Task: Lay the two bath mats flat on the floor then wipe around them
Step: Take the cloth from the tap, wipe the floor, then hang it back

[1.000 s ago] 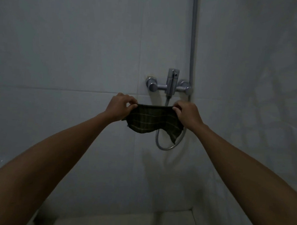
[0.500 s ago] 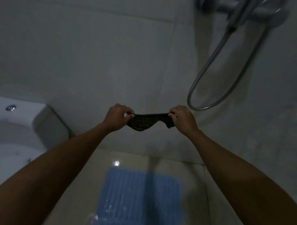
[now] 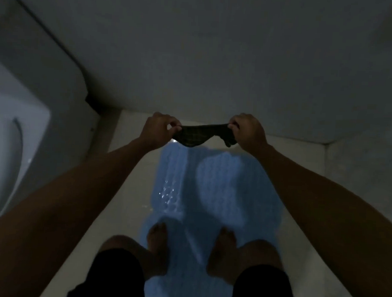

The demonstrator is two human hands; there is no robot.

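Note:
A dark plaid cloth [image 3: 197,136] hangs stretched between my two hands at arm's length. My left hand [image 3: 159,127] pinches its left end and my right hand [image 3: 247,130] pinches its right end. Below them a light blue textured bath mat [image 3: 211,194] lies flat on the pale floor, running from the far wall toward me. My bare feet [image 3: 157,238] stand on the mat's near part. I see only one mat.
A white toilet [image 3: 8,144] stands at the left, close to the mat's edge. Grey tiled walls [image 3: 217,59] close the space ahead and at the right. Strips of pale floor [image 3: 125,201] run along both sides of the mat.
The view has tipped down from the shower tap on the wall to the floor. Both hands kept hold of the cloth and lowered with it; the mat and my feet came into view.

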